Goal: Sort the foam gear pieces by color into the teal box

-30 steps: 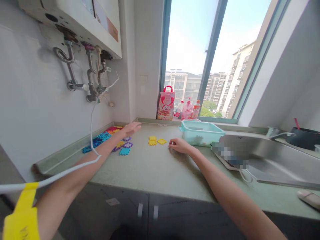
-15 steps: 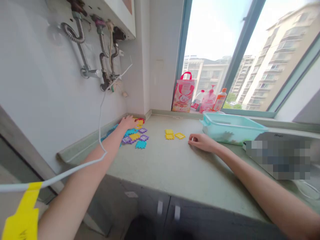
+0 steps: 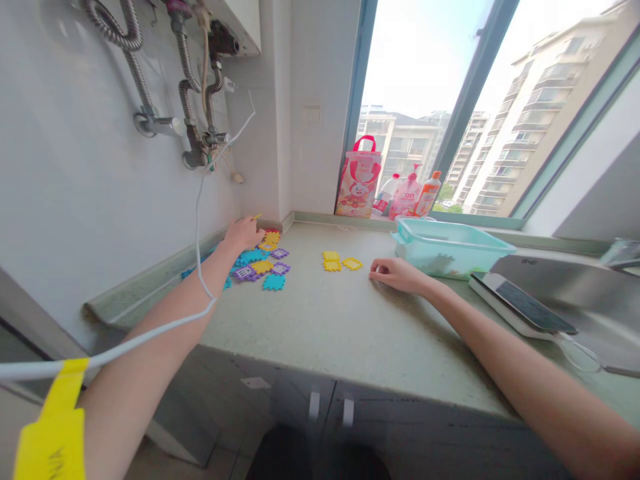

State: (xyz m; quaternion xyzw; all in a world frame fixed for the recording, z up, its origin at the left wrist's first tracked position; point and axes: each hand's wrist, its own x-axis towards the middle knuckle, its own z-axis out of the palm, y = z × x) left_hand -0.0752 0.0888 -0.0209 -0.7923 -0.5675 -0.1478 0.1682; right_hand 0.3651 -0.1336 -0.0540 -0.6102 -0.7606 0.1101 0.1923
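My left hand is at the back left of the green countertop, above a pile of coloured toothed puzzle tiles, and pinches a small yellow tile lifted off the pile. My right hand rests on the counter with its fingers curled, holding nothing I can see. Just left of it lie three yellow tiles, set close together. A teal plastic tub stands right behind my right hand.
A phone on a white pad lies right of the tub, beside the steel sink. A pink bag and bottles stand on the window ledge. Pipes and a white cable hang on the left wall.
My left hand pressed into the tile pile, then rose a little with a yellow tile between its fingers. My right hand stayed put. The view shifted left and down.
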